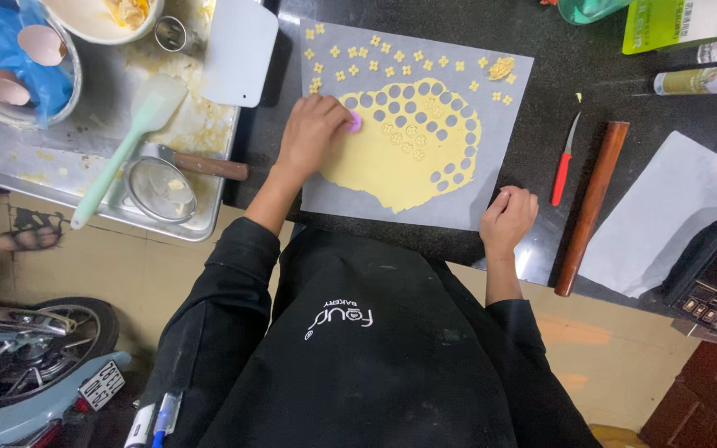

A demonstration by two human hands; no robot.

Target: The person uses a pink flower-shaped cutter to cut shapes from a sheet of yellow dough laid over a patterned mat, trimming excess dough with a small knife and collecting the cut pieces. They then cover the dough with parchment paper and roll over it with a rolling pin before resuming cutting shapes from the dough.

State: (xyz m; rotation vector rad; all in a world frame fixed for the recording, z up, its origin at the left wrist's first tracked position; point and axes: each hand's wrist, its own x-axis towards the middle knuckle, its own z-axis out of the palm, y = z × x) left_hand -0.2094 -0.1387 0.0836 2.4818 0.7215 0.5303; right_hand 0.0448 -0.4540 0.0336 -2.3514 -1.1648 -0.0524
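Left hand closed around pink cutter, pressed on yellow dough at its left edge. Right hand fisted, empty, resting on paper corner. Dough flat on paper, on dark surface. Red knife and rolling pin alongside.

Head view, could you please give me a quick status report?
Left hand presses pink cutter into dough sheet. Right hand closed on parchment corner. Cut flowers set aside above.
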